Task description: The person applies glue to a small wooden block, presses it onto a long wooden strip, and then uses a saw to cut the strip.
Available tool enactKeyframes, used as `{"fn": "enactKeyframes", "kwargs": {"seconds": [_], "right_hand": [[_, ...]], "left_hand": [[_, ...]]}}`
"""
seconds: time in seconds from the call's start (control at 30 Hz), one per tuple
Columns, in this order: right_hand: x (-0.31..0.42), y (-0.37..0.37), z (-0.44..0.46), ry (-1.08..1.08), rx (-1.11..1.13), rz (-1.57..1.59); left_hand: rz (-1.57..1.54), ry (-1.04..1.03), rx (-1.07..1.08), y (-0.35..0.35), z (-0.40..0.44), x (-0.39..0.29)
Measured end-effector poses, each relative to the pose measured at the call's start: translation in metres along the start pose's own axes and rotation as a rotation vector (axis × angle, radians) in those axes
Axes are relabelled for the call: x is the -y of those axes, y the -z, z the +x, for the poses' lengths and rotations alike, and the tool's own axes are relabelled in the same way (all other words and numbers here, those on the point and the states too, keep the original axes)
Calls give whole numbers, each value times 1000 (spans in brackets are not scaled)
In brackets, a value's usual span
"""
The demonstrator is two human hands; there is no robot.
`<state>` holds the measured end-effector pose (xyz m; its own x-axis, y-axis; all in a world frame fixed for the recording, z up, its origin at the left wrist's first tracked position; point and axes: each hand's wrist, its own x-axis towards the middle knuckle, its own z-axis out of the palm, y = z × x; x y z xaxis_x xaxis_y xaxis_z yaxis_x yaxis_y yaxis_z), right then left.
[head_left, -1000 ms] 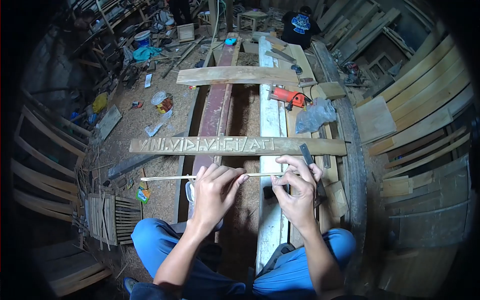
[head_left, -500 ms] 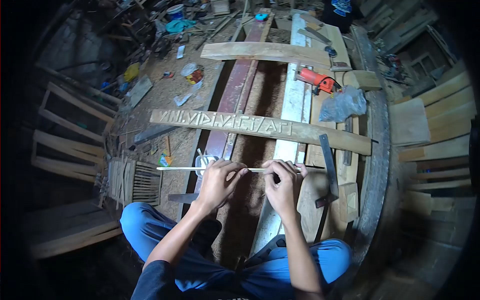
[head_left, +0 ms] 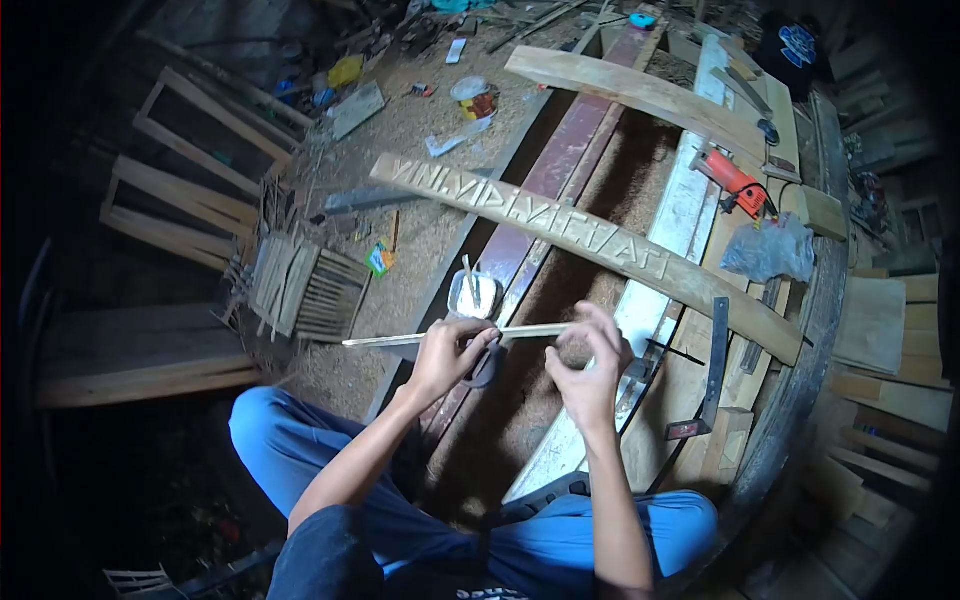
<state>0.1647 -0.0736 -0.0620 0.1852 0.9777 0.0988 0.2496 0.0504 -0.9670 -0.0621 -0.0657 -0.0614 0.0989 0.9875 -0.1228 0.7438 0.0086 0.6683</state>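
Note:
My left hand (head_left: pixel 447 352) pinches a thin wooden strip (head_left: pixel 385 341) that extends out on both sides of it. Near the strip's right end is my right hand (head_left: pixel 592 372), its thumb and fingers apart and slightly blurred. Beyond my hands a curved board (head_left: pixel 590 240) with raised letters lies slantwise across the long beams. Just past my left hand stands a small white container (head_left: pixel 473 294) with a stick in it. To the right of my right hand lies a metal square (head_left: pixel 715 365).
A red power tool (head_left: pixel 735 180) and a clear plastic bag (head_left: pixel 768 248) lie on the right planks. Another curved board (head_left: pixel 640 97) crosses the beams farther off. A slatted wooden piece (head_left: pixel 330 295) stands at left. A person in a dark shirt (head_left: pixel 790 50) is at the back right.
The view has turned, so the boards now slant down to the right. My right hand's fingers have come off the strip and spread, while my left hand still holds it.

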Motion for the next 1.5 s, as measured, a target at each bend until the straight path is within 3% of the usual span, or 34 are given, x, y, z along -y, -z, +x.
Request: {"fn": "enactKeyframes", "kwargs": {"seconds": [0.1,0.17,0.2,0.4,0.47,0.53,0.7,0.8,0.93,1.07,1.27,1.5], "right_hand": [[6,-9,4,29,26,-84],[5,-18,2,86,45,-164],[7,-23,2,117,52,-227],[34,-56,1,202,24,-361],[38,-74,0,356,-7,-574],[35,-93,3,320,54,-694],[37,-166,5,340,-77,-722],[29,-205,-1,318,-81,-744],[30,-236,-2,329,17,-884],[31,-245,-12,311,126,-981],[26,-237,-27,271,14,-1000],[5,-203,-15,307,2,-890]], "left_hand": [[-112,3,7,-1,-6,10],[-208,139,43,2,-8,23],[-239,42,-21,7,-7,25],[-304,72,36,43,-6,53],[-207,99,-15,48,-10,60],[-255,14,-182,43,-15,71],[-374,93,-343,56,-14,98],[-461,224,-282,70,-9,115],[-670,240,-270,71,13,140],[-833,186,-182,46,11,161],[-759,197,-91,50,5,152],[-559,198,-184,49,2,115]]}}
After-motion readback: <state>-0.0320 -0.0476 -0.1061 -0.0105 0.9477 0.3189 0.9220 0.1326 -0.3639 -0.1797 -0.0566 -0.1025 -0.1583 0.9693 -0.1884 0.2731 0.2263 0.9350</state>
